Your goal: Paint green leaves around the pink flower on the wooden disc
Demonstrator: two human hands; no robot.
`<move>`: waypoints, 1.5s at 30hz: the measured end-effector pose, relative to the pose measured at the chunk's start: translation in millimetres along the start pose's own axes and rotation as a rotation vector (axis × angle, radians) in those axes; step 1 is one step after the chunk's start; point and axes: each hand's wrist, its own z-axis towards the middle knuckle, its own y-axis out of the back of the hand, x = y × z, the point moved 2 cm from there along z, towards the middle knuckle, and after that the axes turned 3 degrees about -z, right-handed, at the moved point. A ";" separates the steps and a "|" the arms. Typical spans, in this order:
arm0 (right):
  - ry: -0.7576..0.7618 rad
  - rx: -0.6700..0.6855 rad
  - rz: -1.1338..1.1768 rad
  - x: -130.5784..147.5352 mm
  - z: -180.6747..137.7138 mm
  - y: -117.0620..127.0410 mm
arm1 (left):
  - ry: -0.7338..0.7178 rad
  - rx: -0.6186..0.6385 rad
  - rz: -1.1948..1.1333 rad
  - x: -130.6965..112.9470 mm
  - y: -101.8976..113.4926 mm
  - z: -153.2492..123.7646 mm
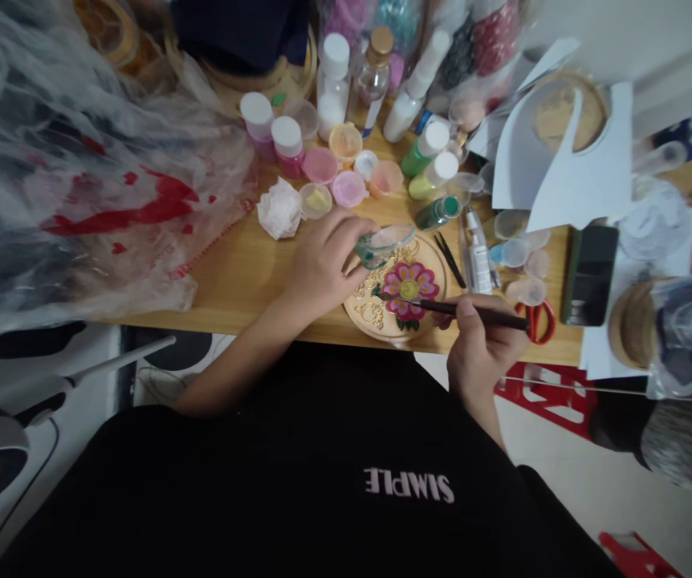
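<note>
My left hand (327,261) grips a small clear plastic cup (387,246) with green paint on its inside, tilted over the far edge of a round wooden disc (358,319). Between the fingers of my right hand (484,341) is a dark-handled paintbrush (472,311), its tip pointing left and down at the disc beside the flower. The disc carries a pink and red flower (411,289) with a yellow centre, raised gold scrollwork and dark green leaves. Whether the brush tip touches the surface I cannot tell.
Behind the disc stand several small cups of coloured material, white-capped bottles and a green jar (438,213). Black tweezers (449,261), a white tube (477,261), red-handled scissors (542,323) and a phone (590,274) lie right. Crumpled tissue (279,209) and plastic bags (111,201) are left.
</note>
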 end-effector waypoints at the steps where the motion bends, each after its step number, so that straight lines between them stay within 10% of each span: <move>1: 0.005 -0.004 0.001 0.1 0.1 0.0 | -0.005 -0.001 -0.001 0.1 0.0 0.0; 45: -0.019 -0.017 0.006 5.9 -0.9 -1.5 | -0.012 -0.023 -0.005 -2.3 0.1 0.9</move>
